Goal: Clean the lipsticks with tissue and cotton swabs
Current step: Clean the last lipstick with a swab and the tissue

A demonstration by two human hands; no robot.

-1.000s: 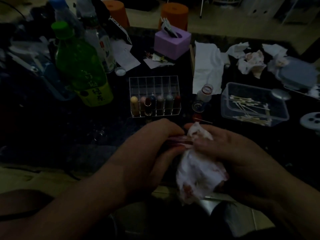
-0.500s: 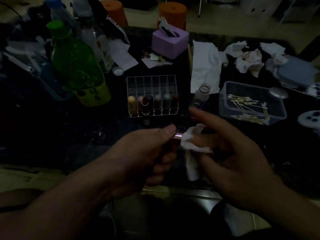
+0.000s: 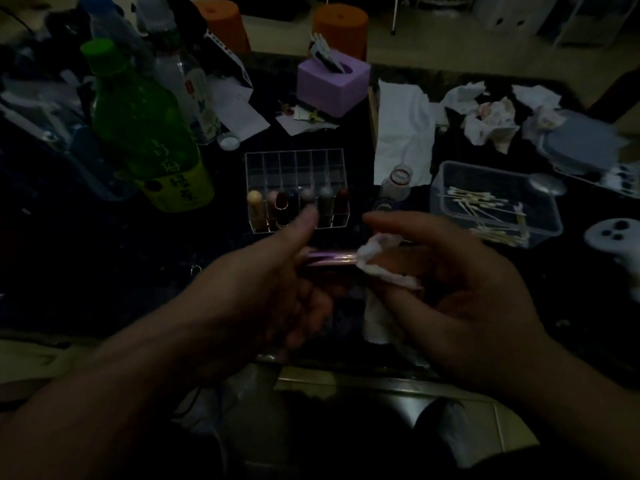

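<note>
My left hand (image 3: 263, 292) grips a pink lipstick tube (image 3: 329, 258) held level, thumb raised above it. My right hand (image 3: 460, 289) holds a stained white tissue (image 3: 377, 258) wrapped over its fingers and pressed against the tube's right end. Behind the hands a clear acrylic organizer (image 3: 298, 168) holds several lipsticks (image 3: 298, 202) in its front row. A clear plastic box (image 3: 491, 178) of cotton swabs (image 3: 485, 213) stands to the right.
A green bottle (image 3: 145, 133) and clear bottles stand at back left. A purple tissue box (image 3: 332, 81) is at the back centre, a flat white tissue (image 3: 401, 133) and crumpled stained tissues (image 3: 491, 119) at back right. A small open jar (image 3: 396, 185) sits beside the organizer.
The tissue was bunched large over the tube a second ago; it now covers only the right fingers at the tube's end. My left thumb has lifted off the tube.
</note>
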